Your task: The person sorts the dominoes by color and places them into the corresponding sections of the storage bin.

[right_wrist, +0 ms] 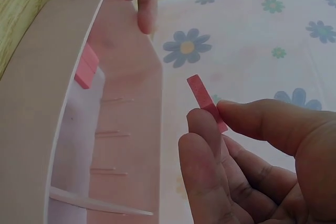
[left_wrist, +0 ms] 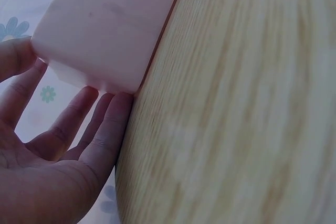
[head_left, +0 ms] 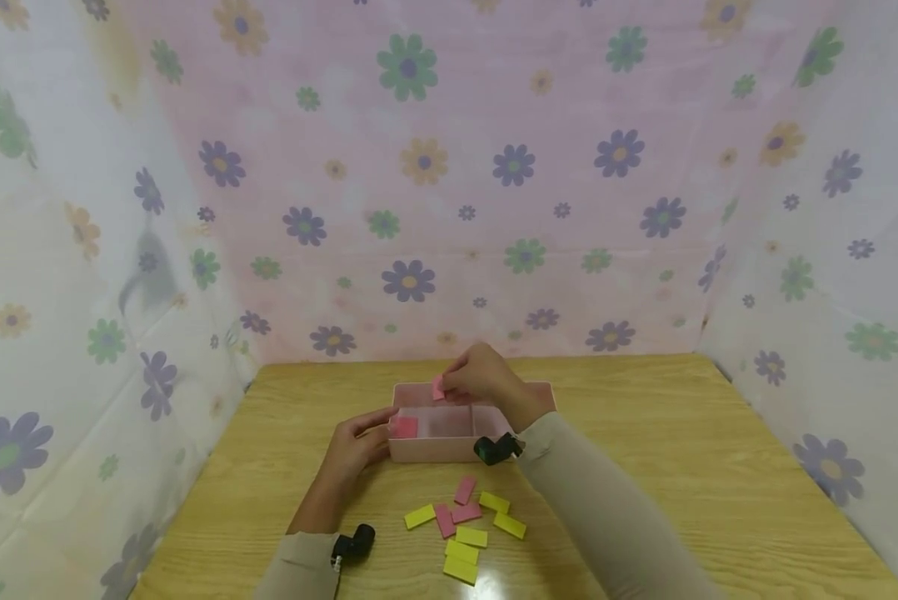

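Observation:
My right hand [head_left: 486, 375] pinches a small pink block [right_wrist: 202, 95] between thumb and fingertips, held up over the far side of a pink plastic box [head_left: 434, 450]. Inside the box, at the left end, lie pink blocks [head_left: 406, 427], pressed side by side in the right wrist view. My left hand [head_left: 355, 450] rests at the box's left end; in the left wrist view its fingertips [left_wrist: 86, 95] touch the outside of that end wall.
In front of the box several yellow blocks [head_left: 471, 537] and a few pink blocks [head_left: 464, 490] lie loose on the wooden table [head_left: 306, 400]. A thin divider [right_wrist: 94, 203] crosses the box. Flower-patterned cloth [head_left: 449, 167] hangs behind and at both sides.

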{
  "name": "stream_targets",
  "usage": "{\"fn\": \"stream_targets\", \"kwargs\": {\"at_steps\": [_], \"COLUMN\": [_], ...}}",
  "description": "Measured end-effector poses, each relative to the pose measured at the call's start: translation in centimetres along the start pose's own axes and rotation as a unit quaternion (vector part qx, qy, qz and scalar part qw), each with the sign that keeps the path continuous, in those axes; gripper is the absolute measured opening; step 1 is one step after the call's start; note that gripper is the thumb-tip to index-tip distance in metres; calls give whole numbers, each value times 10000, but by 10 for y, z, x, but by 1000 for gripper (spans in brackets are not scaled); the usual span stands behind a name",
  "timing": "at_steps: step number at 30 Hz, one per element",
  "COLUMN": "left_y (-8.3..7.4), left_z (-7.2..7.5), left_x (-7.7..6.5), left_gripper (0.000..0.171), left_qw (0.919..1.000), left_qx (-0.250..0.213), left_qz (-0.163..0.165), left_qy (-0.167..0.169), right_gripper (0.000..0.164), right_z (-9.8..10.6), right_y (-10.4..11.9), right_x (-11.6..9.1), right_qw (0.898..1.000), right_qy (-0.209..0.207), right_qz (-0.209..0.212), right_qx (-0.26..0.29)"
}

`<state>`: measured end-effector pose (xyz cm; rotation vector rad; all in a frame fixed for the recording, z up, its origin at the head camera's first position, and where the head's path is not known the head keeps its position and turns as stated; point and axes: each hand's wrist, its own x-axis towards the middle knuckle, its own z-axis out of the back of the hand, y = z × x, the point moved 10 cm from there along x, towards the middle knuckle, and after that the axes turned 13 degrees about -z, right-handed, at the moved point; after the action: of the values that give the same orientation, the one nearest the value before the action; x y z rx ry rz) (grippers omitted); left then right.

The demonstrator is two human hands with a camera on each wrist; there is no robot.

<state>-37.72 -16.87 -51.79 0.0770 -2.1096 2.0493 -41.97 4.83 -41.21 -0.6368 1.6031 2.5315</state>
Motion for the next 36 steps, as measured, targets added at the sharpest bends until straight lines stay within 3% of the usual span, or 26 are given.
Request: {"fn": "stream_targets", "kwargs": {"at_steps": [10, 25, 36], "left_y": [0, -1, 0], "left_z": [-1, 0, -1], "left_x": [-4, -1, 0], "left_gripper": [38, 37, 39], "left_qw": [10000, 9999, 10000], "left_qx": [3, 129, -78], "left_qz": [8, -2, -8], "left_qy": [-19, -64, -3], "right_gripper": [10, 11, 14], "right_z": [-10, -22, -31], "right_y": [-7, -15, -18], "right_x": [7, 11, 20], "right_qw": [9994, 9971, 9948], "right_qy": [-171, -459, -461], "right_qz": [-288, -294, -372], "right_qx": [-114, -531, -824]}}
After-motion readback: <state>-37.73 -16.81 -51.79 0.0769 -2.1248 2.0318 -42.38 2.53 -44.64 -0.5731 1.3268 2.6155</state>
